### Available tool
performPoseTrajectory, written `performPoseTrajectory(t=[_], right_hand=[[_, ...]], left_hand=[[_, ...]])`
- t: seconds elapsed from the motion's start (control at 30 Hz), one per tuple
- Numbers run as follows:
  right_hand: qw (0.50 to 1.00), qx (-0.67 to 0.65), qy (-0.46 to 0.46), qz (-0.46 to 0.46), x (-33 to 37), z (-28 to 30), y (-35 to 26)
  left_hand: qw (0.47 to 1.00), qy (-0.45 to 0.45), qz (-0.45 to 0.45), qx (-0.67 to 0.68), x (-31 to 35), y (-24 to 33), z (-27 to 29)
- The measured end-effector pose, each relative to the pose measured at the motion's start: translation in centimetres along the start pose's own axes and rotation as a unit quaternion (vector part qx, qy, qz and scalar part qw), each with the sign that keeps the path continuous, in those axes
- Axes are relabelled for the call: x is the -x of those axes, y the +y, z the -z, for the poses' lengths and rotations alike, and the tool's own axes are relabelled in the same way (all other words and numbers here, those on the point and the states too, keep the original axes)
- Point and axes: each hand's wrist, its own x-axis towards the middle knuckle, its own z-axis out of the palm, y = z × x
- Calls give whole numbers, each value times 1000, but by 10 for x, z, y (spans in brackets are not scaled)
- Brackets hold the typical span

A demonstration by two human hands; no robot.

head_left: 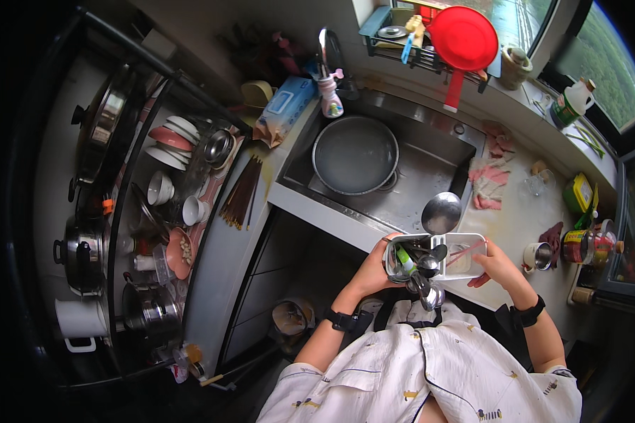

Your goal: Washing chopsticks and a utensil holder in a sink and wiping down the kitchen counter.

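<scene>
Currently, caddy held before body, near counter edge — left end clasped by left hand, right end by right hand, fingers of both part-curled. Left compartment already packed with utensils; right one seemingly left mostly unfilled. Long axis set left-right, openings turned up — big ladle pointed toward sink.
</scene>
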Motion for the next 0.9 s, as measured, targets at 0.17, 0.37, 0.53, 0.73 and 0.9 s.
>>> performPoseTrajectory(t=[0.17, 0.37, 0.53, 0.73, 0.9], right_hand=[[998, 34, -51, 13, -52, -85, -33], [996, -25, -84, 30, -109, -176, -69], [998, -8, -67, 6, -142, -227, -115], [997, -56, -46, 15, -177, -244, -139], [995, -86, -37, 42, -192, -252, -168]], left_hand=[[998, 54, -21, -7, 39, -16, 96], [994, 77, -31, -77, 60, -30, 202], [983, 121, -22, -138, 52, -58, 270], [880, 233, 131, -392, 35, -98, 350], [797, 259, 240, -490, 18, -130, 404]])
